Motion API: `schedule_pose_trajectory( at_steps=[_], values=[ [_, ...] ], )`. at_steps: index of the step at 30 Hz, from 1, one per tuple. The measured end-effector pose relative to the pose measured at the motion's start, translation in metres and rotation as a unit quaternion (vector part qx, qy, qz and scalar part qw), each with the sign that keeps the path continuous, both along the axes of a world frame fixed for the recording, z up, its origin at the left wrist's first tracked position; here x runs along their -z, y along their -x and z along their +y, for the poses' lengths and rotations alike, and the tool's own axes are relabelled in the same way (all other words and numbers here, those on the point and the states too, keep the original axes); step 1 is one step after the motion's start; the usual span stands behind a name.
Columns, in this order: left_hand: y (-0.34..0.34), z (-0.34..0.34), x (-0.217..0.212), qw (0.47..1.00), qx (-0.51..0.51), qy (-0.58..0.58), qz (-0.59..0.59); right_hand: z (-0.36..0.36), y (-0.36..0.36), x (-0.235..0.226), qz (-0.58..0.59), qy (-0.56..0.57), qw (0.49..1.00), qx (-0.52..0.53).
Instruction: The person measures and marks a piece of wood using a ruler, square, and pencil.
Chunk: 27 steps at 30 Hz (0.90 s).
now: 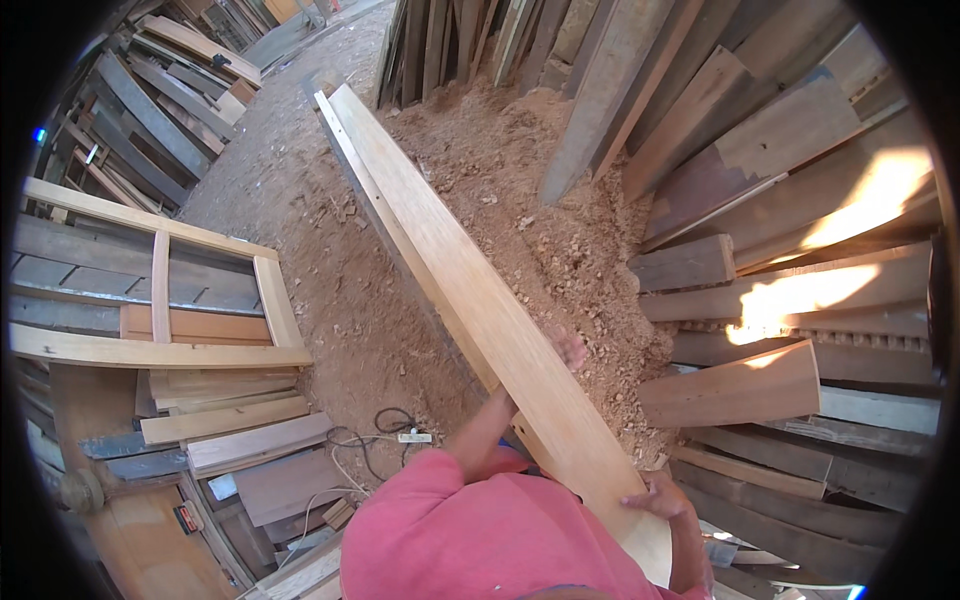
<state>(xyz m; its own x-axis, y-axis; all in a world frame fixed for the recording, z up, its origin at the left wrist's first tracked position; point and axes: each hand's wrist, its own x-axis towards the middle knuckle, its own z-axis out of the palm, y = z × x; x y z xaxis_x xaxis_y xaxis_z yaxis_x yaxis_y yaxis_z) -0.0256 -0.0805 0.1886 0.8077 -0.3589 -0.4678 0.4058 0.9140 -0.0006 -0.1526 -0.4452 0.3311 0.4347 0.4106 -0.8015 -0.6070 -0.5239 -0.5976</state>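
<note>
A long, smooth, pale wooden plank point(470, 260) slants from my body up to the far left. My right hand point(655, 495) is closed on its near right edge, thumb on the top face. My left forearm passes beneath the plank, and the fingers of my left hand point(572, 350) come out past its right edge, holding it from below; the palm is hidden. Under and left of the plank lies a narrower pale board point(410, 240), along a darker beam point(375, 205).
Stacked boards point(735, 385) crowd the right side, and planks lean at the back point(600, 90). On the left, a wooden frame point(160, 290) rests over more timber. A cable with a white power strip point(413, 437) lies on the sawdust-covered ground point(340, 300).
</note>
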Motion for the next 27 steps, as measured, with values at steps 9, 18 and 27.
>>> schedule_pose_trajectory(
  at_steps=[9, 18, 27],
  values=[
    [0.133, 0.021, -0.028, 0.891, 0.421, -0.157, -0.066, 0.018, 0.01, -0.001, -0.265, 0.262, 0.918, -0.132],
    [0.031, -0.017, -0.104, 0.197, 0.403, -0.692, -0.565, 0.053, 0.068, 0.126, -0.268, 0.341, 0.899, -0.063],
    [0.072, -0.023, -0.034, -0.089, 0.614, -0.553, -0.555, 0.083, 0.123, 0.133, -0.206, 0.346, 0.915, -0.025]
  ],
)
